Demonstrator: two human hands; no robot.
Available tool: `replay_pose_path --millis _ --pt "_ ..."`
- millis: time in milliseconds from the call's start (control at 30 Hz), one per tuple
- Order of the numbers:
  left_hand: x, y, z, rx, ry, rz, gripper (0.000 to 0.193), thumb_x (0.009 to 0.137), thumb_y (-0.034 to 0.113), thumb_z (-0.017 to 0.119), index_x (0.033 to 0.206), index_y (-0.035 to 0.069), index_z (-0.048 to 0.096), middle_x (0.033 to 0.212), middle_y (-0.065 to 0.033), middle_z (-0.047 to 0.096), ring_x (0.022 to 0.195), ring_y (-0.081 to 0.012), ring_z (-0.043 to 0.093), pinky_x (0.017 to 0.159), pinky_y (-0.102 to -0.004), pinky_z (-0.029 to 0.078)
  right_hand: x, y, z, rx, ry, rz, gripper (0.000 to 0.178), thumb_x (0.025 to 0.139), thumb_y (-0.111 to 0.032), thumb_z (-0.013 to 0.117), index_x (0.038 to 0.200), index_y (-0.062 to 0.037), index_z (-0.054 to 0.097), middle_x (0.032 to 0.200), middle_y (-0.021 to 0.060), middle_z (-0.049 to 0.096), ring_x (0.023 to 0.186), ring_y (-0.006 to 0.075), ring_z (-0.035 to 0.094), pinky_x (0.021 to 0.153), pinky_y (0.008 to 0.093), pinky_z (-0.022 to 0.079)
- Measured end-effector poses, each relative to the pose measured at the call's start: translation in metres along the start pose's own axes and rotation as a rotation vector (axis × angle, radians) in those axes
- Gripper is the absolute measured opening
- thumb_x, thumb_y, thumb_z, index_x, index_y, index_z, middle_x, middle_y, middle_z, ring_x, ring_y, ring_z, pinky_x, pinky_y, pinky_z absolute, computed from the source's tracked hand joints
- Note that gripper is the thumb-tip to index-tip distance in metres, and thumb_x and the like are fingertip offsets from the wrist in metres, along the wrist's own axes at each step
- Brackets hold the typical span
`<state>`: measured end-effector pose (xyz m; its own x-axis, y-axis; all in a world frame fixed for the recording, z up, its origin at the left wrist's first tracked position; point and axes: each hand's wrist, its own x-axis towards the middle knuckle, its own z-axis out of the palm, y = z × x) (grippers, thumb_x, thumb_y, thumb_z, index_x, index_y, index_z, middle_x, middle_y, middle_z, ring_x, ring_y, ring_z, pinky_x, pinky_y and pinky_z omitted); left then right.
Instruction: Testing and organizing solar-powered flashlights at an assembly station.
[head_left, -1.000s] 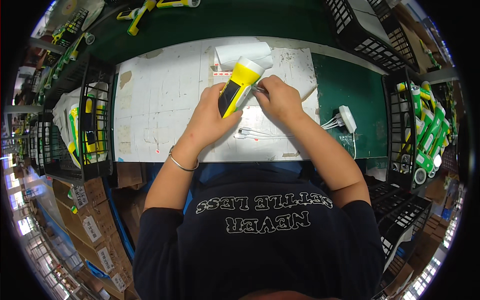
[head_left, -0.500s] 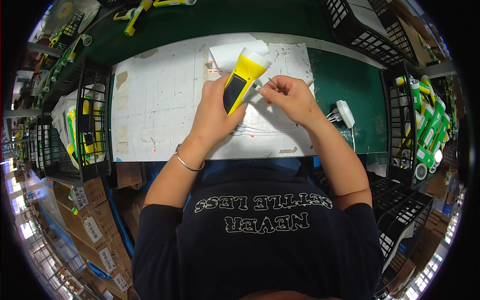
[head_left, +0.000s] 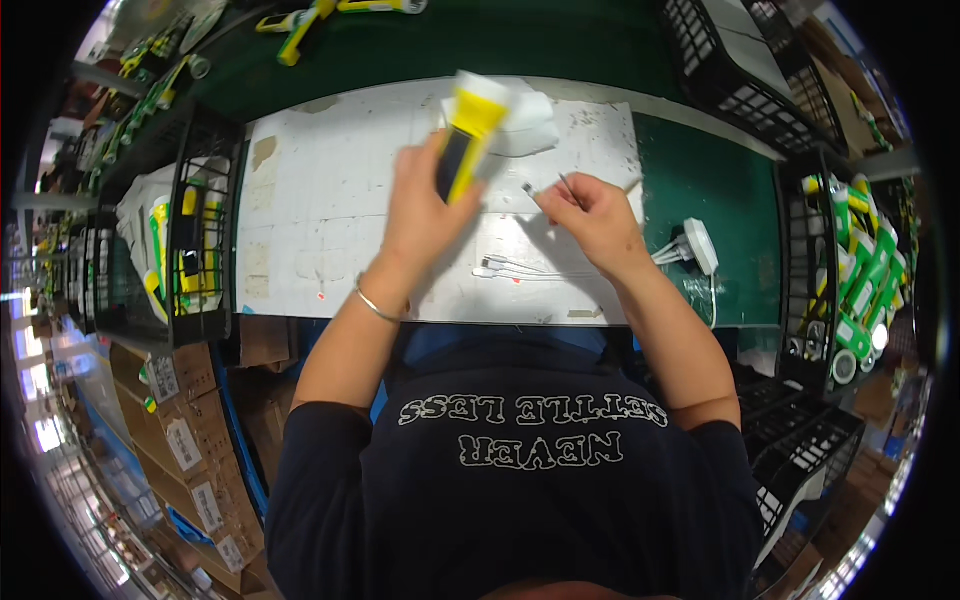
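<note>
My left hand [head_left: 420,210] is wrapped round a yellow flashlight [head_left: 479,110] with a white head and a dark panel on its body. It is tilted, head end away from me, and blurred by motion. To its right, my right hand [head_left: 600,225] pinches a small cable plug [head_left: 530,190] that points toward the flashlight but stands apart from it. The same hand also holds a thin dark stick [head_left: 569,187], its kind unclear. Several white cables with plugs [head_left: 500,267] lie on the white work surface [head_left: 330,200] below my hands.
A white charger block [head_left: 700,246] sits on the green tabletop at right. Black crates with green-and-yellow flashlights stand at the left [head_left: 205,320] and right [head_left: 795,260]. More flashlights [head_left: 305,35] lie at the far left; a crumpled white sheet [head_left: 530,125] lies behind the held flashlight.
The flashlight has moved left, away from the plug that was at its side. My right hand keeps its pinch on the plug. The crumpled white sheet behind shows more fully.
</note>
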<state>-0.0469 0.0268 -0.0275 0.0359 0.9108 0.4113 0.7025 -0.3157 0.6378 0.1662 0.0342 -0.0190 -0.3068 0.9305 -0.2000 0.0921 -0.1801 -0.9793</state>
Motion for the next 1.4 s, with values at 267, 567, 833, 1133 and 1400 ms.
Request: replay_pose_path --millis 267,567,833,1133,1400 --pt "0.037 -0.122 -0.229 -0.445 0.706 -0.401 0.039 0.080 0.014 0.069 0.113 0.003 0.054 0.086 -0.0018 0.059 0.077 -0.0095 0.055 0.067 -0.0223 0.043 -0.023 0.029 -0.022 -0.038 0.080 -0.065 0.016 0.086 -0.012 0.061 0.094 0.0008 0.060 0.081 -0.0010 0.058 0.075 0.0039 0.051 0.067 0.0175 0.041" --pt "-0.044 -0.269 -0.380 0.360 0.049 -0.874 0.076 0.068 0.022 0.075 0.130 0.000 0.037 0.108 -0.0180 0.058 0.097 -0.0252 0.057 0.084 -0.0334 0.044 -0.010 0.027 -0.012 0.044 -0.002 -0.060 0.022 0.086 -0.013 0.061 0.104 -0.0003 0.058 0.085 -0.0024 0.057 0.074 0.0014 0.050 0.066 0.0146 0.039" --pt "0.009 -0.257 -0.306 0.828 0.038 -1.004 0.117 0.059 0.033 0.081 0.143 0.034 -0.001 0.123 -0.0366 0.038 0.115 -0.0498 0.042 0.093 -0.0489 0.041 -0.006 0.027 -0.018 0.024 0.055 -0.042 0.021 0.087 -0.011 0.060 0.104 0.0000 0.057 0.083 -0.0039 0.055 0.069 0.0003 0.047 0.061 0.0142 0.037" --pt "-0.025 -0.355 -0.370 1.132 -0.272 -1.423 0.118 0.060 0.038 0.077 0.144 0.016 -0.003 0.129 -0.0240 0.045 0.119 -0.0349 0.046 0.099 -0.0416 0.038 -0.005 0.028 -0.024 0.028 0.098 -0.044 0.019 0.087 -0.007 0.058 0.104 -0.0002 0.057 0.081 -0.0048 0.054 0.068 -0.0002 0.045 0.060 0.0139 0.035" --pt "0.206 -0.204 -0.197 0.780 0.319 0.006 0.057 0.072 0.016 0.063 0.126 0.013 0.044 0.126 -0.0220 0.042 0.115 -0.0385 0.044 0.095 -0.0408 0.041 0.011 0.023 -0.005 0.055 0.031 -0.003 0.019 0.086 -0.008 0.059 0.103 -0.0004 0.059 0.079 -0.0047 0.056 0.064 0.0000 0.044 0.058 0.0144 0.035"
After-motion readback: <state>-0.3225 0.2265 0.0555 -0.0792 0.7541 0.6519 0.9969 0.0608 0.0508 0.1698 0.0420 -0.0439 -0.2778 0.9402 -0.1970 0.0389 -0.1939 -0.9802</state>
